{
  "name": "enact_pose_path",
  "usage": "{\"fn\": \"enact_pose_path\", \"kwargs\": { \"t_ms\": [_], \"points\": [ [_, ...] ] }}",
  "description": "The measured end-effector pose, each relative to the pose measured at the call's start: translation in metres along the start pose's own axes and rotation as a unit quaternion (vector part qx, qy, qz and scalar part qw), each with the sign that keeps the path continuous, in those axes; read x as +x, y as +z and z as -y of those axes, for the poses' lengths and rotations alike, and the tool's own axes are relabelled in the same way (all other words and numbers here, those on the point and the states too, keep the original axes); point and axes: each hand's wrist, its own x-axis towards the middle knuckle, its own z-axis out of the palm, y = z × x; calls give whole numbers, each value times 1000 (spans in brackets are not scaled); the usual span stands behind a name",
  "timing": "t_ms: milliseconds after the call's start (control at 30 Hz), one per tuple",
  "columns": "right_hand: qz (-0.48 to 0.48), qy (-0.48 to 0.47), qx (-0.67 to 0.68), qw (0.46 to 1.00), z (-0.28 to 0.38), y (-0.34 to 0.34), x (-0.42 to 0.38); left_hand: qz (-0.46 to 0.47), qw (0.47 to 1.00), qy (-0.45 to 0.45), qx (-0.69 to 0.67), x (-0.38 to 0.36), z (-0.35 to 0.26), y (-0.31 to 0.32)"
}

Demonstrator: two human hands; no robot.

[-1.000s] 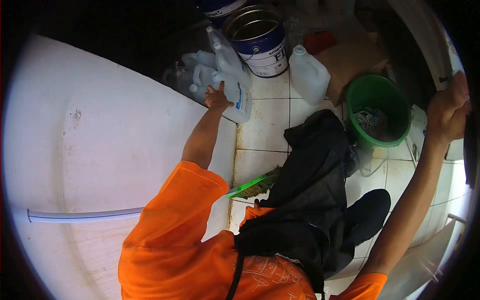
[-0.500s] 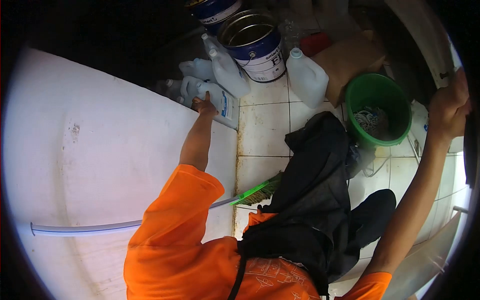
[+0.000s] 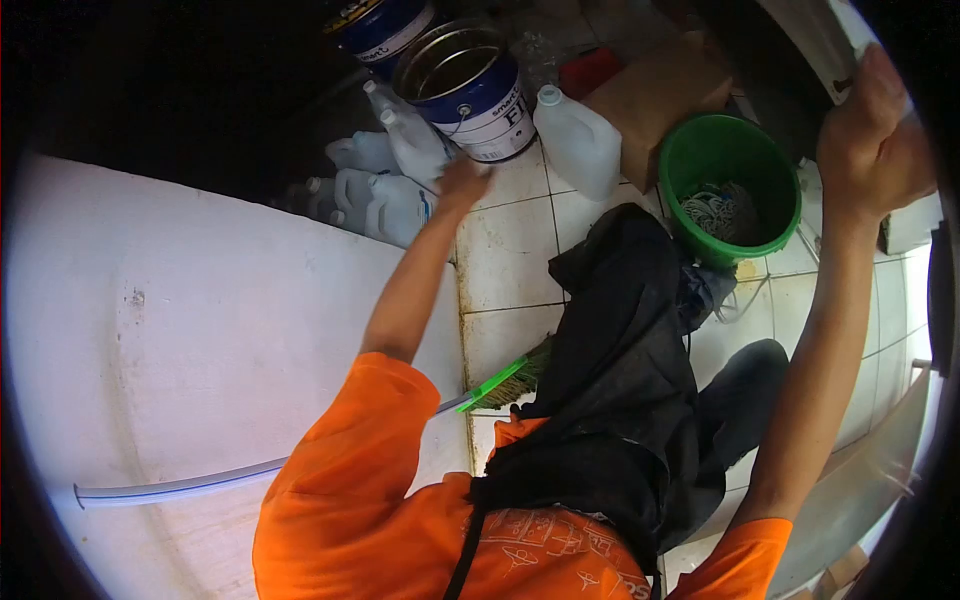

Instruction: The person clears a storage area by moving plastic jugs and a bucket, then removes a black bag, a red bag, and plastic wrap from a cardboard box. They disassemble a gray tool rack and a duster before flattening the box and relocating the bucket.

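My left hand point(image 3: 462, 182) reaches out over the tiled floor, next to a cluster of translucent plastic jugs point(image 3: 415, 150) and just below an open blue-and-white paint can point(image 3: 465, 85). It holds nothing that I can see. A jug with a blue label point(image 3: 400, 210) lies to its left against the white wall point(image 3: 200, 330). My right hand point(image 3: 875, 140) is raised at the upper right and grips the edge of a white door frame point(image 3: 835, 45).
Another white jug point(image 3: 578, 145) stands by a cardboard box point(image 3: 655, 95). A green bucket point(image 3: 672, 160) holds tangled cord. A green broom head point(image 3: 497, 380) and a clear tube point(image 3: 180, 485) lie near my orange shirt and black apron point(image 3: 620, 350).
My left hand let go of the blue-labelled jug, which now rests against the other jugs, and moved right toward the paint can. The view shifted down; my right hand keeps its grip.
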Motion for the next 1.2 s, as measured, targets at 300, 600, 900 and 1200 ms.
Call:
{"fn": "enact_pose_path", "kwargs": {
  "t_ms": [300,600,900,1200],
  "points": [
    [5,16,-18,1000,5,-5,-1,43,931,-201,-303,75,-238,66],
    [-13,24,-37,999,5,0,-1,-55,963,-205,-164,60,-58,50],
    [-16,35,-30,999,7,-2,-1,-169,953,-241,-73,-13,56,7],
    [-3,35,-32,999,11,-5,1,-226,945,-232,37,-38,109,8]
  ]
}}
